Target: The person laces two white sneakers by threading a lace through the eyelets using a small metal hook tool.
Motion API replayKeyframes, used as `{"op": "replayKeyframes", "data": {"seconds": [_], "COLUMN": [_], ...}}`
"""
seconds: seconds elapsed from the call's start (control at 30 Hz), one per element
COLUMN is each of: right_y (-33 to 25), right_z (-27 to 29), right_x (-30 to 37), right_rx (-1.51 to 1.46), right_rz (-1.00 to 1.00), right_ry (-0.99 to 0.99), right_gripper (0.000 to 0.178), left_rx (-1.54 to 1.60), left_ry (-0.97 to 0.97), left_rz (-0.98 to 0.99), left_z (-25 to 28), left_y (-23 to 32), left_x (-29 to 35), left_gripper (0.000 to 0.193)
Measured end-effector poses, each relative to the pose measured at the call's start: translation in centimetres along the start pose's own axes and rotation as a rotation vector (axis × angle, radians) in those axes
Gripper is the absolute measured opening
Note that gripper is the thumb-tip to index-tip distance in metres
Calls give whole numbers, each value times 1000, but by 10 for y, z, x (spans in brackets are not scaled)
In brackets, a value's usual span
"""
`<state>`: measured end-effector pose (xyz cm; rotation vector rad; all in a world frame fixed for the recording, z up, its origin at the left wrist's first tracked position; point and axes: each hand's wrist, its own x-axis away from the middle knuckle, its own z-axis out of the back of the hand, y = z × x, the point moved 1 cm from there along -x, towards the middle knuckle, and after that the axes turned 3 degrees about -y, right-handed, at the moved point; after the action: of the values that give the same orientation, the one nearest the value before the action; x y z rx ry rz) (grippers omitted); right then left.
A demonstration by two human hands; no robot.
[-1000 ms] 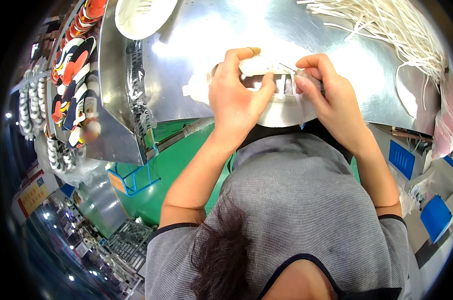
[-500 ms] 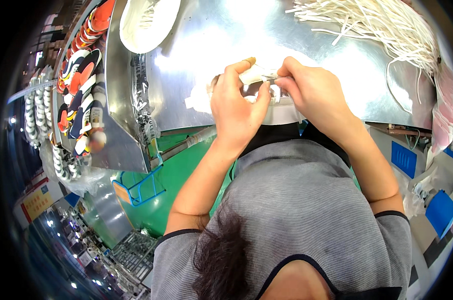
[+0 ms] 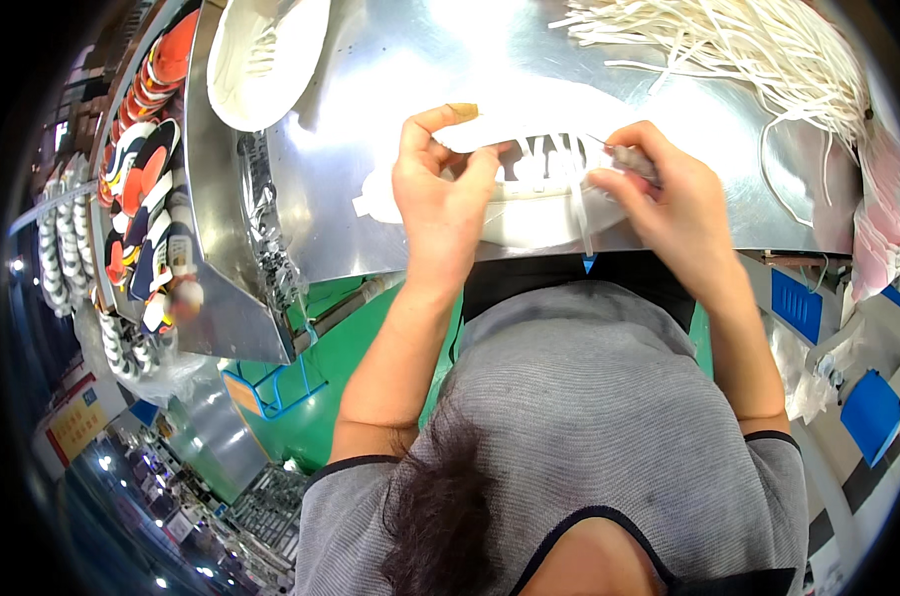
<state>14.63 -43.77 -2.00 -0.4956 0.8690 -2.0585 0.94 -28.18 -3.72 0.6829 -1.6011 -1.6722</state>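
Observation:
A white shoe [image 3: 529, 226] lies on its side at the table's near edge, with its opening and lace rows showing. My left hand [image 3: 438, 199] grips its left part, the thumb at the opening and a yellowish cover on one fingertip. A flat white lace [image 3: 575, 179] crosses the shoe and hangs down its near side. In my right hand [image 3: 680, 204], at the shoe's right end, is a small hook-like tool [image 3: 633, 161] with a thick greyish handle and a thin metal shaft. The shaft points toward the laces; its tip is too fine to make out.
Another white shoe [image 3: 269, 65] sits at the metal table's [image 3: 356, 253] far left. A heap of white laces [image 3: 738, 55] lies at the far right beside pinkish sheets [image 3: 889, 214]. Orange and navy shoe parts [image 3: 152, 199] fill a rack on the left. A blue-framed stool [image 3: 276, 392] stands below.
My right hand has moved right, away from my left hand, and the tool's handle now shows. More of the shoe's lace rows is visible. My left hand has shifted slightly left.

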Motion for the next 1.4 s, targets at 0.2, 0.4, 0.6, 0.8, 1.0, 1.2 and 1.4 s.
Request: {"op": "replayKeyframes", "data": {"seconds": [0.2, 0.4, 0.6, 0.8, 1.0, 1.2, 1.4], "right_y": [21, 13, 1, 13, 13, 16, 13], "right_z": [-19, -49, -24, -3, -28, -38, -34], "right_x": [-5, 6, 49, 20, 2, 45, -32], "right_rx": [-212, -29, 308, -517, -917, -736, -593], "right_rz": [67, 188, 636, -68, -114, -36, 105], "right_ry": [183, 140, -218, -13, -202, -409, 23], "right_gripper": [29, 17, 20, 23, 24, 22, 13], "left_rx": [-144, -977, -649, -658, -596, -766, -1094], "left_ry": [-202, -325, -118, -119, -169, -329, -544], "left_rz": [98, -557, -496, -637, -718, -550, -311], "left_z": [19, 1, 1, -5, -7, 4, -6], "left_y": [26, 30, 13, 17, 25, 10, 30], "left_x": [1, 34, 2, 9, 13, 3, -2], "left_gripper": [37, 44, 15, 19, 26, 25, 27]}}
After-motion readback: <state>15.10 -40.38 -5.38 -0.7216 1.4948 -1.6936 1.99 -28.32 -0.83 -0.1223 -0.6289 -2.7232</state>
